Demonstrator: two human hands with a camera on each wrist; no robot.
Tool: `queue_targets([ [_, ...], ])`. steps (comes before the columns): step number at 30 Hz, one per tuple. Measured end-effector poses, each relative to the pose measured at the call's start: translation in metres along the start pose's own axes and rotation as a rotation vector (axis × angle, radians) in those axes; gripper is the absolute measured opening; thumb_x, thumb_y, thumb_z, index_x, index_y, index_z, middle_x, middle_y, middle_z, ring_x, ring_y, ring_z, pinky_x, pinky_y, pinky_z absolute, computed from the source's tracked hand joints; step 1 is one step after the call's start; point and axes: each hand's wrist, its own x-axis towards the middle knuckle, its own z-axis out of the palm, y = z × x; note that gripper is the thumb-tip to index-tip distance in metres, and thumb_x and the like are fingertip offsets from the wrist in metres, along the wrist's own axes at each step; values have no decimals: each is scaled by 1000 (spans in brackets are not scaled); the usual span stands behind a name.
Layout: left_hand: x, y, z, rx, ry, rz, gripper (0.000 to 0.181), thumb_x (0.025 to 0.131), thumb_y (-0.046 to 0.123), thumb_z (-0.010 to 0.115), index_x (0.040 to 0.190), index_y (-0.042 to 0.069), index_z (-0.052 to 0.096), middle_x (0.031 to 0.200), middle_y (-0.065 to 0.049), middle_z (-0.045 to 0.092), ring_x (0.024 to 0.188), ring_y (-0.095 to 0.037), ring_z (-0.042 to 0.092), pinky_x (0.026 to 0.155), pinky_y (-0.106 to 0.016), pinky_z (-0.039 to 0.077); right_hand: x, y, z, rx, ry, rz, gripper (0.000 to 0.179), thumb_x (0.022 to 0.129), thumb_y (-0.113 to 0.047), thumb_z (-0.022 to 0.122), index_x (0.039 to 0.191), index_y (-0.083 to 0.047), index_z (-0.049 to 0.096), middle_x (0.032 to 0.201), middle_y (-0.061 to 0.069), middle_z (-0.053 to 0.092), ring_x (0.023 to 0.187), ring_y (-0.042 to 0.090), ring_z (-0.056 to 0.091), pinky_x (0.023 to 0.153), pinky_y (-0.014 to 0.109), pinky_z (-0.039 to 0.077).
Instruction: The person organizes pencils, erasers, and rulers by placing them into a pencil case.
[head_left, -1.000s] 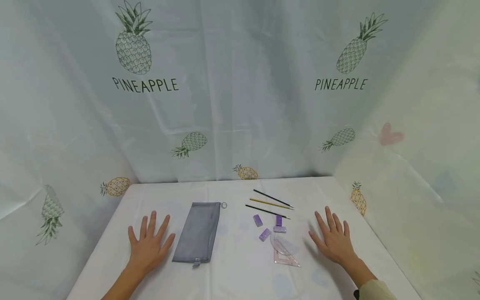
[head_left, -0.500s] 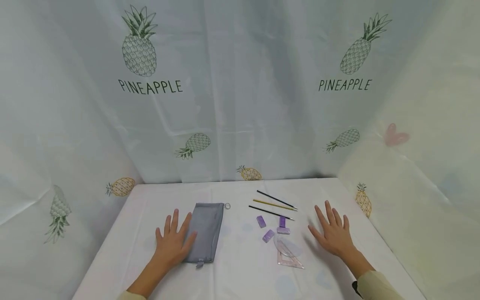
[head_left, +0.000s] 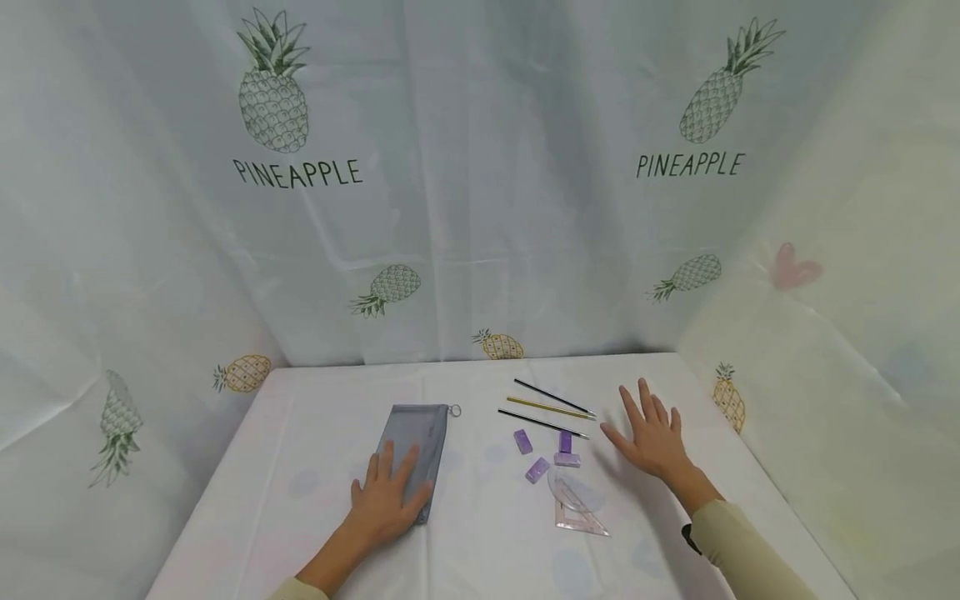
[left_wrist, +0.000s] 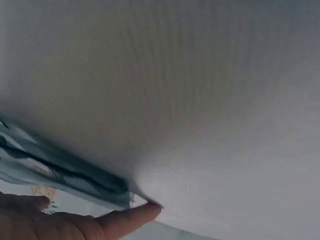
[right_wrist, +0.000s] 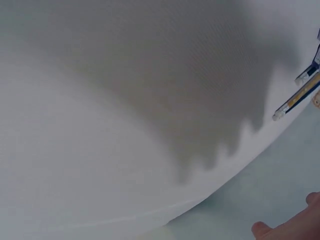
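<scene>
A flat grey zip pouch with a ring at its far corner lies left of centre on the table. My left hand is spread over its near part, fingers extended, hiding much of it. In the left wrist view, a finger of the left hand shows beside the edge of the pouch. My right hand hovers with fingers spread, casting a shadow on the cloth. It is nearest the tips of three pencils, two black and one yellow. The right wrist view catches the ends of the pencils.
Several small purple blocks, like erasers, lie below the pencils. Closer to me, a clear protractor overlaps a pinkish set square. A white cloth covers the table, and a pineapple-print curtain surrounds it on three sides.
My left hand has moved right, from the table beside the pouch to over it. My right hand has shifted slightly forward and left, closer to the pencils. The objects stay in place.
</scene>
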Motion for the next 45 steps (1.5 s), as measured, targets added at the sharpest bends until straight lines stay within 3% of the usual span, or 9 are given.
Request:
queue_targets([
  [3, -1, 1, 2, 77, 18, -6, 80, 91, 73, 42, 155, 26, 34, 162, -23, 20, 143, -56, 25, 98, -84, 23, 13, -1, 4, 37, -15, 21, 84, 94, -59, 52, 156, -9, 24, 164, 25, 6, 142, 54, 20, 109, 76, 10],
  [7, 0, 2, 1, 143, 42, -46, 82, 88, 74, 46, 153, 24, 38, 160, -25, 24, 139, -58, 30, 93, -84, 27, 28, -5, 8, 126, -5, 34, 82, 94, -54, 55, 152, -1, 30, 159, 30, 19, 140, 55, 26, 108, 75, 20],
  [13, 2, 5, 5, 67, 1, -104, 76, 90, 59, 53, 153, 18, 38, 158, -30, 24, 139, -59, 28, 93, -85, 25, 45, -6, 13, 285, -28, 54, 70, 96, -42, 61, 142, 7, 43, 141, 34, 47, 129, 52, 45, 105, 65, 37],
  [19, 3, 8, 6, 32, -11, -128, 67, 90, 43, 52, 149, 14, 43, 154, -33, 29, 139, -62, 26, 96, -85, 20, 56, -3, 21, 423, -38, 156, 51, 98, -34, 62, 127, 8, 56, 117, 29, 63, 108, 43, 61, 91, 55, 49],
  [26, 4, 10, 1, 5, -25, -144, 65, 88, 39, 52, 148, 14, 44, 154, -32, 31, 138, -63, 26, 97, -86, 19, 61, 0, 35, 437, -89, 210, 37, 94, -26, 68, 110, 7, 64, 102, 23, 67, 91, 33, 62, 73, 38, 51],
  [31, 5, 12, 0, -14, -24, -147, 64, 87, 37, 52, 147, 14, 46, 155, -30, 31, 139, -63, 24, 98, -86, 18, 64, 1, 41, 434, -105, 246, 33, 91, -23, 69, 108, 5, 64, 101, 21, 66, 93, 33, 61, 79, 42, 50],
  [36, 6, 14, 1, -24, -46, -168, 63, 87, 34, 50, 147, 13, 46, 155, -31, 30, 139, -64, 21, 98, -86, 14, 67, -1, 45, 409, -134, 228, 34, 89, -25, 72, 108, 3, 65, 100, 19, 65, 92, 32, 59, 82, 47, 48],
  [40, 7, 14, 1, -53, -52, -197, 60, 89, 29, 46, 147, 14, 47, 155, -31, 31, 140, -64, 20, 98, -87, 12, 68, -2, 46, 395, -137, 219, 29, 88, -23, 72, 103, 2, 68, 95, 16, 67, 87, 29, 60, 79, 44, 48],
  [45, 9, 14, 0, -80, -42, -220, 53, 100, 36, 40, 149, 16, 45, 155, -30, 32, 140, -63, 19, 99, -86, 12, 72, -4, 45, 411, -161, 259, 26, 87, -20, 73, 100, 3, 69, 91, 14, 66, 85, 26, 58, 74, 37, 46],
])
